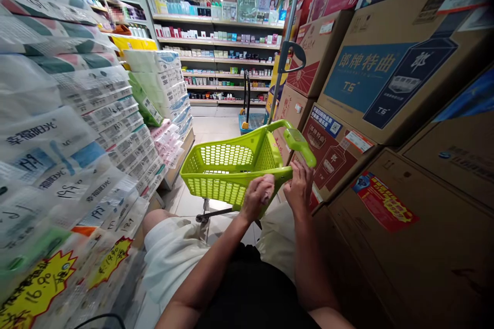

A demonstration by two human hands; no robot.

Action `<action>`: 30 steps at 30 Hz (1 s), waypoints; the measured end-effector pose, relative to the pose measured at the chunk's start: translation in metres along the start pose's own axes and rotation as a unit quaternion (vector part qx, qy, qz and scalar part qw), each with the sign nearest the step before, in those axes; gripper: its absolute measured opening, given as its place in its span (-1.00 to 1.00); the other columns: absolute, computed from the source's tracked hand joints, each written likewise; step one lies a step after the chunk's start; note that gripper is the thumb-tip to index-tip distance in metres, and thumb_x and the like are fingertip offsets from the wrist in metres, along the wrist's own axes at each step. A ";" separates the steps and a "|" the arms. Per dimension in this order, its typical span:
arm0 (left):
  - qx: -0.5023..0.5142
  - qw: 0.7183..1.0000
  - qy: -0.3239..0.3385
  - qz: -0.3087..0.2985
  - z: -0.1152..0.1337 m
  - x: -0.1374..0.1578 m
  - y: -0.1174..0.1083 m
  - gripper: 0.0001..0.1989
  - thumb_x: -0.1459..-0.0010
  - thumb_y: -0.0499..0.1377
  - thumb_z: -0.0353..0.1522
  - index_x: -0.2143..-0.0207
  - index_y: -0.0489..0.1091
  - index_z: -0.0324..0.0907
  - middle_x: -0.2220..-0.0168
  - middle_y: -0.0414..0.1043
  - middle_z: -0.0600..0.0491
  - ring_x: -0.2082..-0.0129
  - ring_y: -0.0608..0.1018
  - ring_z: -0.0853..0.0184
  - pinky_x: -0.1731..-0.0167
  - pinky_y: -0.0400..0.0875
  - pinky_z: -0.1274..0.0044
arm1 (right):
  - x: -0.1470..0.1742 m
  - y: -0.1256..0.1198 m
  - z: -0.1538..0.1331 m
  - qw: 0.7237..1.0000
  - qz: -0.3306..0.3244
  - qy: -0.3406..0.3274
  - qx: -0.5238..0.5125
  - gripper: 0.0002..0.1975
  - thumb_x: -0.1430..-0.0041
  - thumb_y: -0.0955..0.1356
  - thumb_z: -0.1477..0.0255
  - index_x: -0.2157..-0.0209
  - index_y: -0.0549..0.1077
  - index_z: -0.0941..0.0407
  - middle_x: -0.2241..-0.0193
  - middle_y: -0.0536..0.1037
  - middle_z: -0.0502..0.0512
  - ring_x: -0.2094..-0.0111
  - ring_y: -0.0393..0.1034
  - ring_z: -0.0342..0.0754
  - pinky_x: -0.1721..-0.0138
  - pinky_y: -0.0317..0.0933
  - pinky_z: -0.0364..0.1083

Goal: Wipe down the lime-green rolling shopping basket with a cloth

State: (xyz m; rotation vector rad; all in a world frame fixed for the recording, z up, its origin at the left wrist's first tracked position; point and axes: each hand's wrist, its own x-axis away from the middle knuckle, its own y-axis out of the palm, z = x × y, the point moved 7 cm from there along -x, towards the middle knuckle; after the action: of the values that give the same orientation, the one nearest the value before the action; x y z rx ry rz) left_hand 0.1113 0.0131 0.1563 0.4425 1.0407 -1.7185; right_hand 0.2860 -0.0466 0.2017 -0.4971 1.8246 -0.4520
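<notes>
A lime-green shopping cart with a perforated basket stands crosswise in front of me, its handle toward the right. My left hand is closed around a crumpled pink cloth, which rests against the near upper side of the cart. Close to the handle's near end, my right hand has its fingers wrapped on the cart's frame. The basket's visible inside shows bare green plastic. Part of the frame is hidden behind my hands.
Wrapped tissue packs are stacked along the left. Liquor cartons rise close on the right. Beyond the cart stand a blue platform trolley, a pole with a dark loop handle and shelves of boxed goods. A person is far left.
</notes>
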 end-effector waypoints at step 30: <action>-0.044 0.997 -0.056 -0.013 -0.046 0.005 -0.035 -0.53 -0.12 0.15 -0.59 -0.05 0.51 -0.09 -0.13 0.40 -0.10 -0.14 0.48 0.14 -0.20 0.42 0.32 | -0.002 0.037 -0.060 0.989 -0.125 -0.084 0.004 -0.33 -0.07 0.22 0.68 -0.25 0.38 0.17 -0.23 0.50 0.18 -0.38 0.15 0.08 -0.51 -0.25 0.24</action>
State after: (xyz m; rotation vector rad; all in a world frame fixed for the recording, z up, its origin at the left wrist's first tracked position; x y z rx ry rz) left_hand 0.0697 0.0507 0.1419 0.2739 1.0399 -1.6943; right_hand 0.2250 -0.0112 0.2009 -0.7424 1.6044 -0.5693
